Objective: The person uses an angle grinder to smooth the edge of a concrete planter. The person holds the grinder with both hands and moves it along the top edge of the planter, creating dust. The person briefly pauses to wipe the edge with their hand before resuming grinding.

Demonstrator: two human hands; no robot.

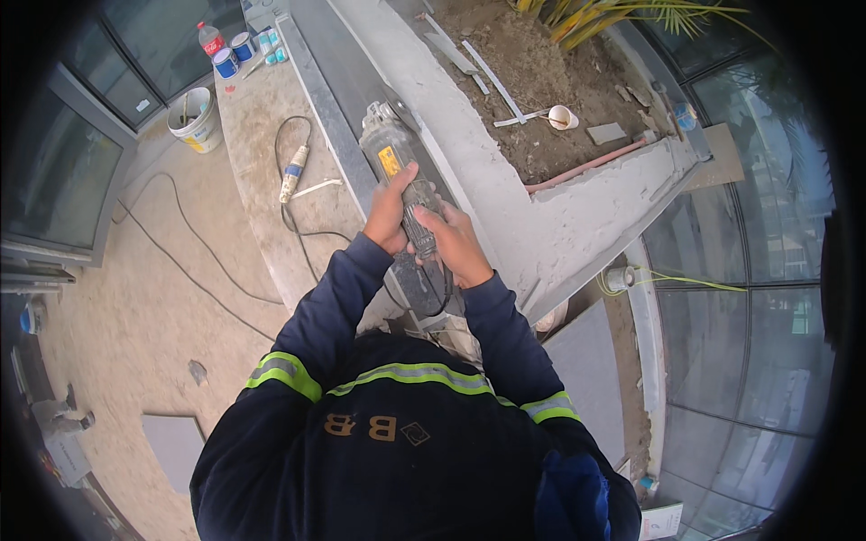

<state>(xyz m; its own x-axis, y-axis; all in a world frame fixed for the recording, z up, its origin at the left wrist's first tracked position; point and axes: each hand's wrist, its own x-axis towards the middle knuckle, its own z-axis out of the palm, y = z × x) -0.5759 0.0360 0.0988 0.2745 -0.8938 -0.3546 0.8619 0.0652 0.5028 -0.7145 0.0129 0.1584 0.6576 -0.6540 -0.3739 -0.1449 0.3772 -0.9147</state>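
One bucket point(200, 133), tool point(185, 109) inside; held grinder point(388, 144)

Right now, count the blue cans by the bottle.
2: the nearer can stands just in front of the bottle, the farther can to the bottle's right. Any behind them may be hidden.

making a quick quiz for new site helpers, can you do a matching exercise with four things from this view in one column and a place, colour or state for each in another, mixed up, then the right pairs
1. grinder
2. bucket
3. pipe
4. bottle

A. pinkish, along the soil
B. red-labelled, near blue-and-white tins
C. gripped by left hand and right hand
D. white with some yellow

Pairs: 1-C, 2-D, 3-A, 4-B
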